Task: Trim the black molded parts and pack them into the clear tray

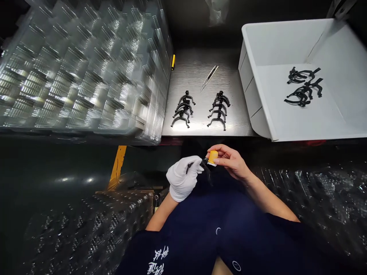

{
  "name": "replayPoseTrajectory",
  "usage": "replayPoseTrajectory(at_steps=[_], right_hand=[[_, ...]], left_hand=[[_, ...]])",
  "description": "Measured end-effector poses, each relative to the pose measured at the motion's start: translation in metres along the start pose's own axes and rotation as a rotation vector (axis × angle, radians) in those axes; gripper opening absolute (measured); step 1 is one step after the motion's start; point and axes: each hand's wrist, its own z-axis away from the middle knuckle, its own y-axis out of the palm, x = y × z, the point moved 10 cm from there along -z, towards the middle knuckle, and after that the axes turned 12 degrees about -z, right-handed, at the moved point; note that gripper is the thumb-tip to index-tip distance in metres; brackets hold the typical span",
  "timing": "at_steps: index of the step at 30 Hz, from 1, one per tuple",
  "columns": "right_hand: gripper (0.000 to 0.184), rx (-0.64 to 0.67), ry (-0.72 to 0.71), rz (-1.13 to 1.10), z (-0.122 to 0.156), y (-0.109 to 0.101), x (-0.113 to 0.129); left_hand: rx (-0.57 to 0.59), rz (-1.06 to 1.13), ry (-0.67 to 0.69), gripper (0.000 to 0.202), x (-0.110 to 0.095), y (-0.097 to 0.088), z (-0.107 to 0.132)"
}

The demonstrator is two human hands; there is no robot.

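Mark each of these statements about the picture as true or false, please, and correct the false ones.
The left hand, in a white glove, pinches a black part. True.

The right hand also wears a glove. False: it is bare and holds a yellow cylinder.

The tweezers lie in the white bin. False: they lie on the metal surface left of the bin.

More black parts lie in the bin. True.

Stacked clear plastic trays stand left of the metal surface. True.
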Motion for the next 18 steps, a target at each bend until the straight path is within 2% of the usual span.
replayPoseTrajectory(at_steps=[3,6,8,10,11,13,16,18], right_hand=[[0.034,0.037,0.047,-0.099,-0.002,0.002,-0.004],[0.031,0.099,0.156,-0.247,0.001,0.013,-0.017],[0.036,0.098,0.221,-0.224,0.005,0.016,-0.029],[0.041,0.058,0.224,-0.11,0.005,0.01,-0.036],[0.04,0.023,0.202,-0.013,0.005,0.002,-0.035],[0.031,-0.093,0.134,0.331,0.009,-0.029,-0.023],[0.017,-0.337,0.099,0.896,0.036,-0.095,0.016],[0.014,-0.476,0.113,1.081,0.062,-0.142,0.046]], left_hand=[[0.013,-0.016,0.011,0.01,0.002,0.002,-0.001],[0.037,-0.01,0.062,0.008,0.006,0.008,0.0],[0.074,0.006,0.116,0.007,0.008,0.018,0.001],[0.142,0.047,0.185,0.009,0.008,0.036,0.001],[0.188,0.08,0.222,0.011,0.006,0.046,0.001],[0.302,0.137,0.271,0.019,0.001,0.068,0.001],[0.461,0.125,0.217,0.039,0.002,0.092,0.001],[0.515,0.076,0.148,0.048,0.007,0.098,0.0]])
